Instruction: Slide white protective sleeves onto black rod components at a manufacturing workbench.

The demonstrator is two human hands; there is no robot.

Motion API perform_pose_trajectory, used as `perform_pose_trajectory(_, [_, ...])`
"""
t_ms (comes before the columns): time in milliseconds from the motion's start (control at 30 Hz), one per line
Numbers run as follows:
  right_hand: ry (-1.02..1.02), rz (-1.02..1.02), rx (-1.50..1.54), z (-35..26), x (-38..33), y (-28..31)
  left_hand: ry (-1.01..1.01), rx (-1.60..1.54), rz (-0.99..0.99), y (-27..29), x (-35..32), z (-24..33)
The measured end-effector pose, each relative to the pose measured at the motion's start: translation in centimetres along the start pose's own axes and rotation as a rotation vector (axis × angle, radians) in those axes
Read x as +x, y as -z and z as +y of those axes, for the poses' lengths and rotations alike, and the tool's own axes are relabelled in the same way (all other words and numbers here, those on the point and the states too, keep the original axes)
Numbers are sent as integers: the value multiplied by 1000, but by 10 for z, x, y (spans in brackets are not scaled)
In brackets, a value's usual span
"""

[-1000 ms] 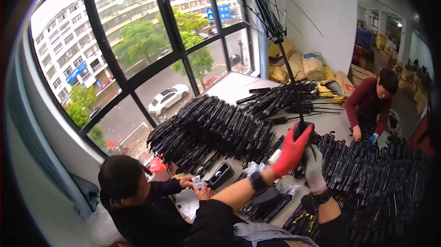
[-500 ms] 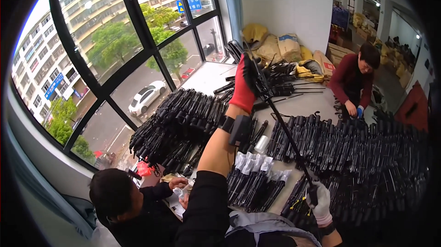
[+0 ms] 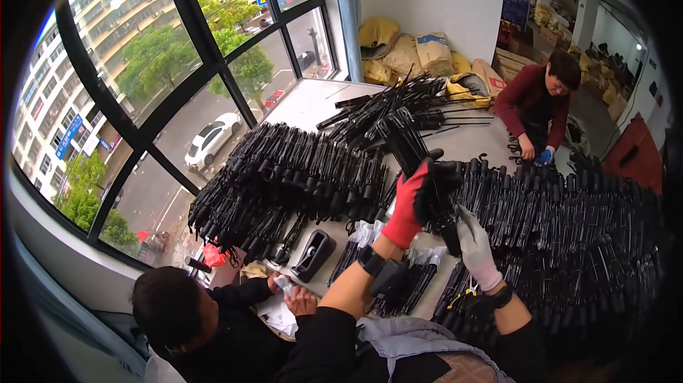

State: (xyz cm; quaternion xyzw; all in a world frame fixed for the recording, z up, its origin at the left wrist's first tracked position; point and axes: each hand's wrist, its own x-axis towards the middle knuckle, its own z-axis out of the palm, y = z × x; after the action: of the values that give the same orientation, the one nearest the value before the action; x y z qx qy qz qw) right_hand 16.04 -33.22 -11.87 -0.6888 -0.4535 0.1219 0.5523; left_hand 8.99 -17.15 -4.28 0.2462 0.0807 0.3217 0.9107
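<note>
Red-gloved left hand and grey-gloved right hand close their fingers round 1 black umbrella frame.

Layout: bench runs along the window on the left. Big pile of umbrella frames on bench left-centre, a smaller pile behind it toward the far end, a third pile covering the right side. Tape dispenser on the near bench edge, just before the left pile. Sacks stacked against the far wall behind the bench. Co-worker at near left, below the dispenser; second co-worker at far right. Left hand and right hand side by side between left and right piles, both on one umbrella frame.
</note>
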Motion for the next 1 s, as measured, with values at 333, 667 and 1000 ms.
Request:
perform_pose_trajectory(333, [-83,-423,-56,-70,81,75,65,720,-113,72,-41,-4])
perform_pose_trajectory(667, [202,-773,-905,-94,116,15,-145,1244,-149,110,-63,4])
perform_pose_trajectory(1000, [-736,-433,801,101,28,-43,186,1543,163,258,-37,117])
